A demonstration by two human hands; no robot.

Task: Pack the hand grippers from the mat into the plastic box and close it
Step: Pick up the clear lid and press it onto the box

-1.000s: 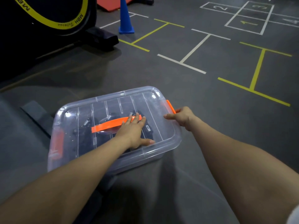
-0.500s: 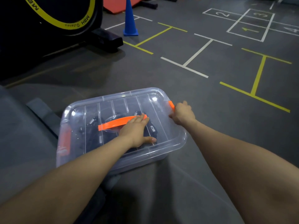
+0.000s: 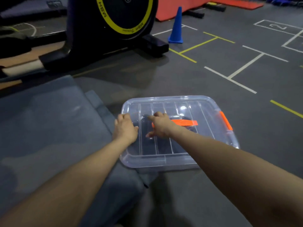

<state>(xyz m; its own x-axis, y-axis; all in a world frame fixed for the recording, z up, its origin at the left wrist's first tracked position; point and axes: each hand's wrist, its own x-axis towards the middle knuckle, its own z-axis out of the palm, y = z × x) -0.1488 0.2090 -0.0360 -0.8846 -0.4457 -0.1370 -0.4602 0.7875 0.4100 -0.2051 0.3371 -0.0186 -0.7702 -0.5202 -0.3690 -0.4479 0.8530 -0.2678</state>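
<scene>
Both forearms reach out over the grey mat (image 3: pixel 49 128) to the plastic box (image 3: pixel 205 154) on the floor, lid on. The left hand (image 3: pixel 125 128) curls over the lid's left edge — the right hand (image 3: pixel 161 126) lies spread flat on the lid beside the orange handle (image 3: pixel 186 122). Beyond stands a blue cone (image 3: pixel 176 27).

Lid's on the box (image 3: pixel 178 159), left hand (image 3: pixel 125 130) curled over its left edge, right hand (image 3: pixel 161 126) flat on top.

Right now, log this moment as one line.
lid: on box | left hand: gripping lid's left edge | right hand: flat on lid by orange handle | right latch: down
</scene>
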